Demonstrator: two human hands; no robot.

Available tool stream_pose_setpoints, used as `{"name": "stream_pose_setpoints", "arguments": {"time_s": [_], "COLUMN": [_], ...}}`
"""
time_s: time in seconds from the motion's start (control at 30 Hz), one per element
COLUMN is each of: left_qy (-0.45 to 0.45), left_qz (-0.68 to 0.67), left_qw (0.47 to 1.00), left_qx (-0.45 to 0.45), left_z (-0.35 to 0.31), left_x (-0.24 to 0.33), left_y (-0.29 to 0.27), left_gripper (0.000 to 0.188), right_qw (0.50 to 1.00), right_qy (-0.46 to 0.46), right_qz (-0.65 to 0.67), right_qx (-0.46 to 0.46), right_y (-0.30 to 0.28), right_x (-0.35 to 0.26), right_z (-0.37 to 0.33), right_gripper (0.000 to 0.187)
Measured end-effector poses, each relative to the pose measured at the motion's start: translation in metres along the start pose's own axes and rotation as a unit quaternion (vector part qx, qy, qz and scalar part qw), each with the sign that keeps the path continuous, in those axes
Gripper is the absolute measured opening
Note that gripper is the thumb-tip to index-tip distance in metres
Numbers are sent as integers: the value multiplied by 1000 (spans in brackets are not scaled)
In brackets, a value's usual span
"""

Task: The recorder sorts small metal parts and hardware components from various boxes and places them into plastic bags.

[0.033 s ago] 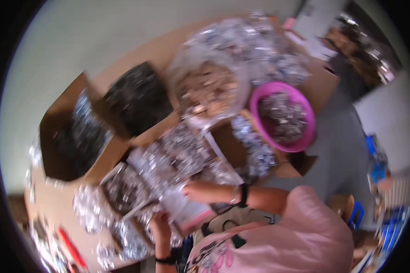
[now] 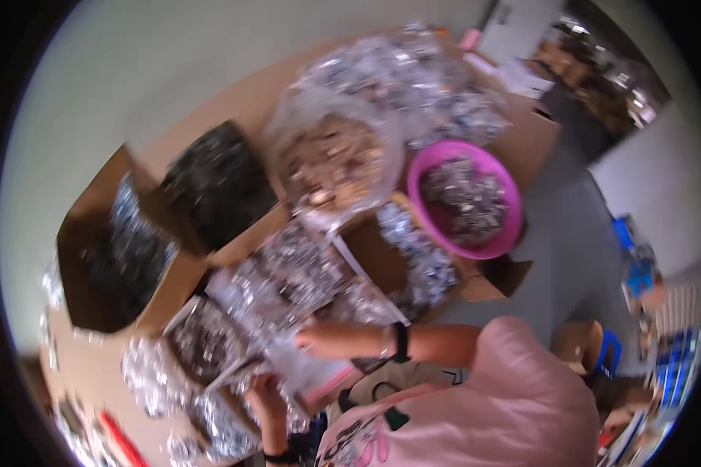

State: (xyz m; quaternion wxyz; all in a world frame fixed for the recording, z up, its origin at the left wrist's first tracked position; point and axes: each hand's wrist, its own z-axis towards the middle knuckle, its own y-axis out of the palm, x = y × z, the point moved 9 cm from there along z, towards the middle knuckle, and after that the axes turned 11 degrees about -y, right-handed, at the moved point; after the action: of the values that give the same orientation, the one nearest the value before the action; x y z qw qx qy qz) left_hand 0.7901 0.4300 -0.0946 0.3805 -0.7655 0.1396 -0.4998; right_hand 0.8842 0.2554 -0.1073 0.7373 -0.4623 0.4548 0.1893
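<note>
Plastic bag, clear with a pinkish-red strip, lies by the near edge of the table, between the two hands, perhaps so that both can reach it. The right hand is over its upper part, but blur hides whether the fingers pinch the film or merely rest there. The left hand bends by shiny packets and a white-rimmed box of small silvery pieces; I cannot tell if it grasps anything. Containers stand open-topped around them, presumably for easy reach: toward the table's left edge, a carton holds dark, glossy packets; beside it, another carton is filled with black plastic. Nearer the far edge, a translucent sack spreads open around tan pieces. Toward the right edge, a magenta basin of silvery packets sits tilted, seemingly propped on cardboard.
</note>
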Motion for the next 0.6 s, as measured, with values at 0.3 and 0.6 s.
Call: {"name": "stream_pose_setpoints", "arguments": {"time_s": [0.3, 0.6], "left_qy": [119, -153], "left_qz": [90, -212], "left_qw": [986, 959], "left_qx": [74, -107], "left_z": [-9, -4], "left_x": [61, 5], "left_y": [-19, -5], "left_gripper": [37, 27], "right_qw": [991, 992], "right_qy": [-57, -76], "right_qz": [118, 81], "right_qx": [34, 58], "right_y": [19, 11], "right_x": [-54, -47], "right_z": [38, 27], "right_gripper": [26, 14]}}
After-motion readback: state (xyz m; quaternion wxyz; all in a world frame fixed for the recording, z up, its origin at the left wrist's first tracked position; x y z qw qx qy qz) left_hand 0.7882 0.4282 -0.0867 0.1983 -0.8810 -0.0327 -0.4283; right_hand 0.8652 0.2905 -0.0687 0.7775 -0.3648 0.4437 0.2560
